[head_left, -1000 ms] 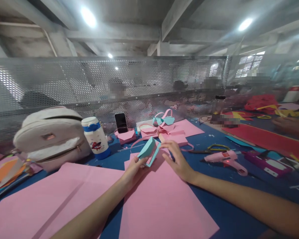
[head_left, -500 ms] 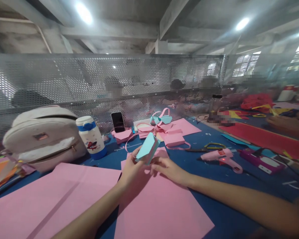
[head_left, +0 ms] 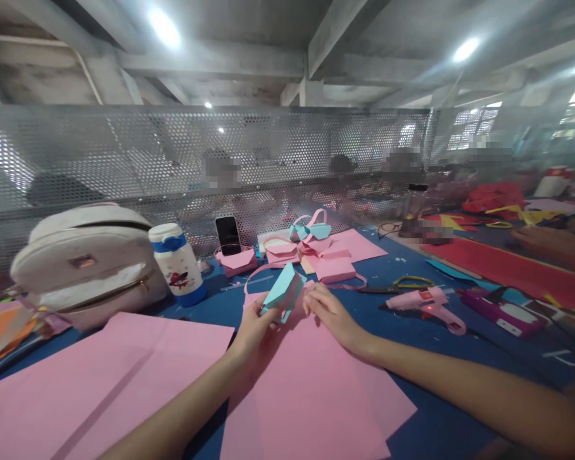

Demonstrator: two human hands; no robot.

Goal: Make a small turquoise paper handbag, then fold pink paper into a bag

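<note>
My left hand (head_left: 255, 324) pinches a small folded teal paper piece (head_left: 281, 291) and holds it tilted just above a large pink paper sheet (head_left: 311, 396) on the blue table. My right hand (head_left: 326, 310) rests beside it on the right, fingers curled loosely toward the teal piece's lower edge; whether it grips the piece I cannot tell. Behind the hands lie finished pink and teal paper crafts with looped handles (head_left: 311, 246).
A second pink sheet (head_left: 100, 383) lies at the left. A white backpack (head_left: 84, 262), a bottle (head_left: 177, 262) and a propped phone (head_left: 227, 235) stand by the mesh screen. A pink glue gun (head_left: 424, 301) and scissors (head_left: 409, 282) lie right. Another person's hand (head_left: 551, 239) works far right.
My right hand first dropped to the pink sheet under the teal piece, then rose to its right edge. My left hand kept hold of the piece, turning it slightly.
</note>
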